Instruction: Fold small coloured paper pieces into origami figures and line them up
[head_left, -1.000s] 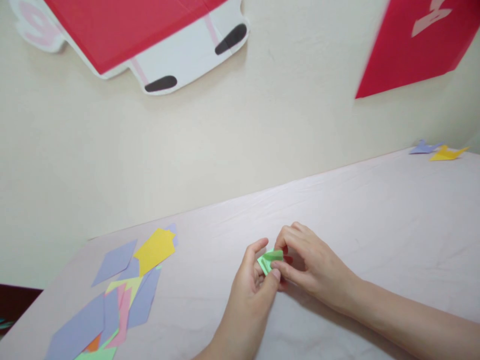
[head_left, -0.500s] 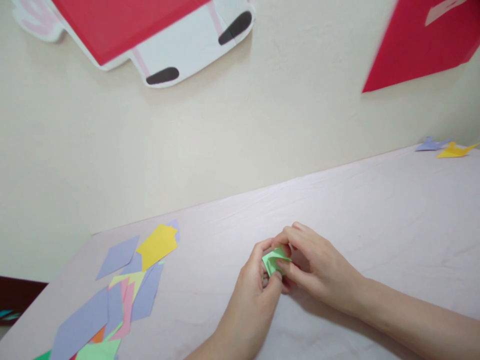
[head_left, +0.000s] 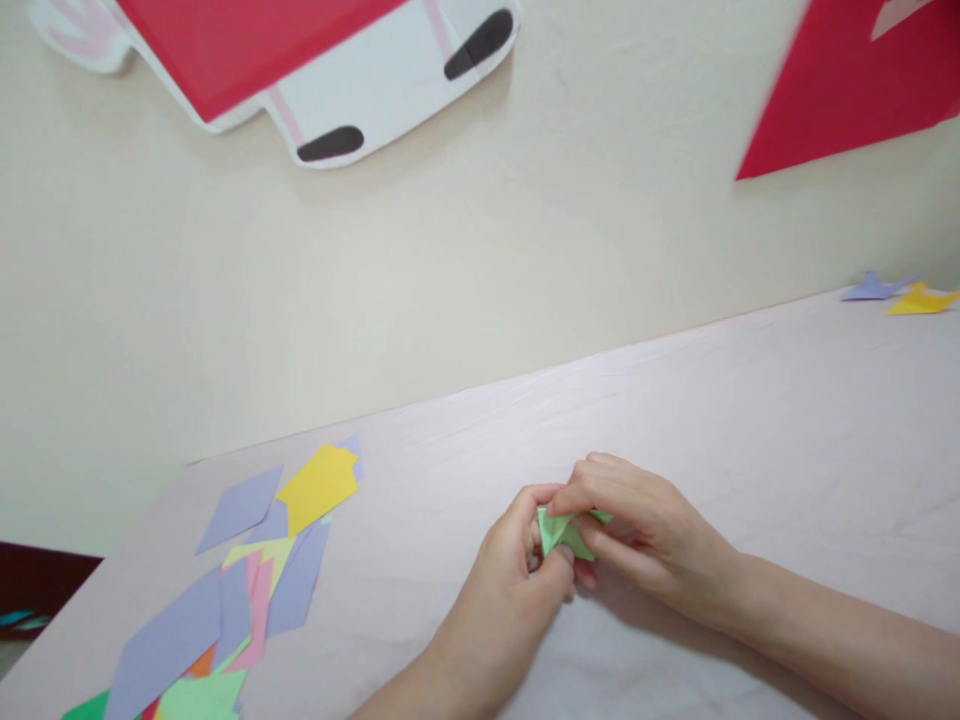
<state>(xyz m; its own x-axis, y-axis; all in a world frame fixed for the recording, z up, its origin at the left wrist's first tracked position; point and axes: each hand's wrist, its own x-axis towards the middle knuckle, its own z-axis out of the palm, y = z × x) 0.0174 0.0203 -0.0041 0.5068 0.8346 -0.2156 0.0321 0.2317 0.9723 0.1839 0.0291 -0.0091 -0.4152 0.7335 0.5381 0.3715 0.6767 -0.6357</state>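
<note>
A small folded piece of green paper [head_left: 559,530] is pinched between both my hands just above the pale tabletop [head_left: 787,430]. My left hand [head_left: 514,590] grips its left side with thumb and fingers closed. My right hand [head_left: 645,535] closes over its top and right side, hiding much of the paper.
A loose pile of coloured paper sheets [head_left: 240,580], purple, yellow, pink and green, lies at the table's left. Two folded paper shapes, purple [head_left: 870,288] and yellow [head_left: 919,300], sit at the far right edge. Red and white posters [head_left: 300,60] hang on the cream wall behind.
Both hands have shifted slightly right and lower while turning the green paper. My right hand's fingers now cover more of it.
</note>
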